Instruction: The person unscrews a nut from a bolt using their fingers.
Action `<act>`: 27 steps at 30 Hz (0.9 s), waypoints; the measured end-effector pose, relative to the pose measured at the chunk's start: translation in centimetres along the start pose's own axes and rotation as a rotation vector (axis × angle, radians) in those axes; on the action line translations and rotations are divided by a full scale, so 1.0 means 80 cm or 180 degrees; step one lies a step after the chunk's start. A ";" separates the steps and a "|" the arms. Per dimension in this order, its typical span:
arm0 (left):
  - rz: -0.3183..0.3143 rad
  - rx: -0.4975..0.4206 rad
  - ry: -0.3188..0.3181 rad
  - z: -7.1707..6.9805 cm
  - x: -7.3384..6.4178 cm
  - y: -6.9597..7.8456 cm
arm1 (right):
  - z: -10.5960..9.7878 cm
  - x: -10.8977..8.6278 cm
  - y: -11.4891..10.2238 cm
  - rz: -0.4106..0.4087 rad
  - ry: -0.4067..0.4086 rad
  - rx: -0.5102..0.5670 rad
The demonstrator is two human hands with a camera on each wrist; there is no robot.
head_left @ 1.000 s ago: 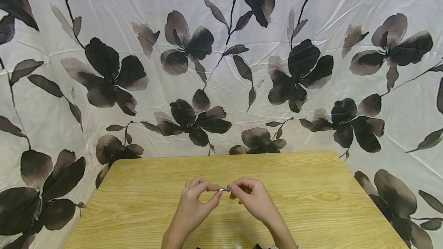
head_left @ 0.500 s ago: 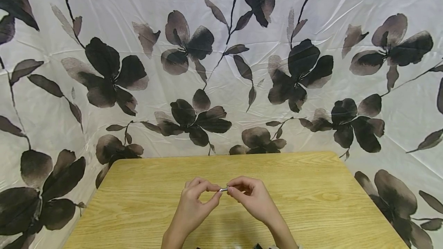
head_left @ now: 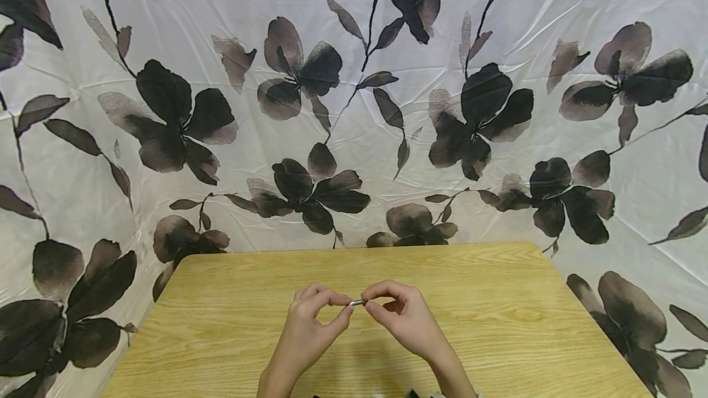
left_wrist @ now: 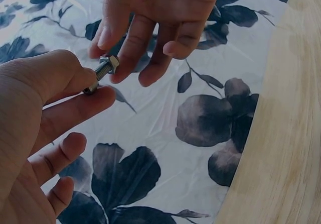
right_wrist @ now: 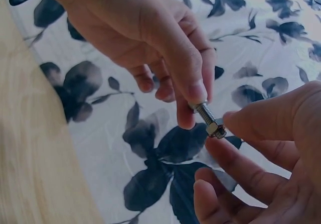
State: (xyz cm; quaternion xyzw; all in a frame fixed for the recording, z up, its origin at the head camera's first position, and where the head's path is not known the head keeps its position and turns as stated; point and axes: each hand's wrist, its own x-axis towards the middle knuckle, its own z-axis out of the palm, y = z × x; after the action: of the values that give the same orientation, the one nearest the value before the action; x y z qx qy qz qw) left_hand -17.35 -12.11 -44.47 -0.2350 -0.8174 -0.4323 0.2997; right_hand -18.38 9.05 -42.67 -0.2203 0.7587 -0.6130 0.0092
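A small silver bolt (head_left: pixel 356 303) is held above the table between both hands. My left hand (head_left: pixel 310 321) pinches its head end between thumb and index finger, so the head is mostly covered. In the left wrist view the bolt's threaded shank (left_wrist: pixel 104 71) points toward the other hand. A hex nut (right_wrist: pixel 214 128) sits on the shank near its far end. My right hand (head_left: pixel 404 321) has its thumb and index finger on opposite sides of the nut, curled round it. How firmly those fingertips press cannot be told. The remaining fingers of both hands are loosely bent.
Beneath the hands lies a wood-grain table (head_left: pixel 232 300) with rounded far corners. A white cloth (head_left: pixel 398 183) printed with dark flowers hangs behind the table and at both sides. Small dark and pale objects show at the bottom edge of the head view.
My right thumb and index finger have shifted around the nut, from closer together to slightly spread. The left hand and the bolt have stayed nearly in place.
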 end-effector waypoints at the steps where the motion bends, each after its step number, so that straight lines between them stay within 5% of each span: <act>1: 0.0009 0.0005 0.0004 0.000 0.000 0.000 | 0.000 0.001 0.000 0.0031 0.0023 -0.0002; 12: 0.0126 -0.0043 0.0034 0.001 0.002 0.000 | 0.001 0.004 0.002 0.0555 0.0143 -0.0099; 27: 0.0109 -0.0085 0.0003 0.000 0.002 0.000 | -0.002 0.003 0.001 0.0385 -0.0066 -0.0182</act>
State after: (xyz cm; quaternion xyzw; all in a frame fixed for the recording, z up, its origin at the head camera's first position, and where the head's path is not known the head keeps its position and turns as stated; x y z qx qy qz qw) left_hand -17.49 -12.09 -44.34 -0.2528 -0.8073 -0.4381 0.3042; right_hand -18.62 9.09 -42.62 -0.1806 0.7876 -0.5871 0.0477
